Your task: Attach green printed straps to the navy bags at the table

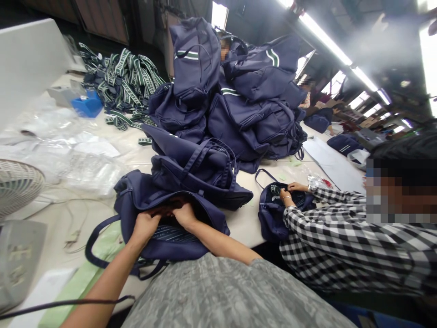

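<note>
A navy bag (133, 196) lies on the table right in front of me with its mouth open, showing a dark lining with printed lettering. My left hand (147, 225) reaches into the opening from the left, fingers bent at the inner edge; the fingertips are hidden in shadow. Close to it on the right, my right hand (184, 215) is inside the same opening, its fingers curled toward the far inner side. What either hand pinches is too dark to make out. Another navy bag (191, 159) with handles rests against the back of this one.
Behind stands a tall pile of navy bags (239, 109). Green-and-white printed straps (126, 77) and a blue bin (87, 104) lie back left, above clear plastic bags (92, 168). A fan (17, 187) stands left. At right, a person in a checkered shirt (327, 223) handles another navy bag (273, 223).
</note>
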Tool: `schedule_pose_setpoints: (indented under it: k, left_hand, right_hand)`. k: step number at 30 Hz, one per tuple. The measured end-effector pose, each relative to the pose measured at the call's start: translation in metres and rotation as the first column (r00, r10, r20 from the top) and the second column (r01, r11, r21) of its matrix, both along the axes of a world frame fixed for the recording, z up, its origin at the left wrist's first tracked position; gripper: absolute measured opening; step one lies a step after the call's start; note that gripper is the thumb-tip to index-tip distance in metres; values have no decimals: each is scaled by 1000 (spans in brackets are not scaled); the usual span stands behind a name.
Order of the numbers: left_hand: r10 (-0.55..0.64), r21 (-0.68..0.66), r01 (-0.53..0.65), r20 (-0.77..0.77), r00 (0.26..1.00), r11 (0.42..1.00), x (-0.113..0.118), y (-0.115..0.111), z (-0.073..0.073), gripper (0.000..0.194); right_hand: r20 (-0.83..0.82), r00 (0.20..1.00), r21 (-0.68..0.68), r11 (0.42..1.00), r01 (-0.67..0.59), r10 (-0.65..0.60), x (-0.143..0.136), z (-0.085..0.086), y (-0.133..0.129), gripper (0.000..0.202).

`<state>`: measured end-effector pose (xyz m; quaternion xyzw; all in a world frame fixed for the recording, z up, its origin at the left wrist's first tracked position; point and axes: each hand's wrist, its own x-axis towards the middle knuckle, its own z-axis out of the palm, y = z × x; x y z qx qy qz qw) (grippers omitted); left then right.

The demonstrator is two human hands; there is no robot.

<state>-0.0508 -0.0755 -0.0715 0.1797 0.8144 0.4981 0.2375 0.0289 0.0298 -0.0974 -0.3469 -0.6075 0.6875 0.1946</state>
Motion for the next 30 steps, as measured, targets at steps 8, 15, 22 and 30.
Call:
schedule_pose_setpoints:
  k: [8, 15, 22, 30]
  left_hand:
    - [93, 124, -112, 151, 984, 986, -5, 2, -5, 24]
    - [43, 162, -74, 183, 982, 984, -2, 5, 2, 26]
    - [-53, 185, 16, 198, 979, 983, -3, 12, 15, 37]
    - [179, 179, -98, -524, 833, 979, 13, -37, 57, 28]
  right_hand:
    - [-69, 968, -25, 970, -243, 241, 14, 6, 11, 27]
    - [51, 956, 334, 898, -288, 288, 18, 8, 16, 17]
    - [53, 996, 169, 982, -84, 76, 16, 11, 22, 14]
    - [50, 999, -42, 999, 22, -20, 29, 14, 33, 11]
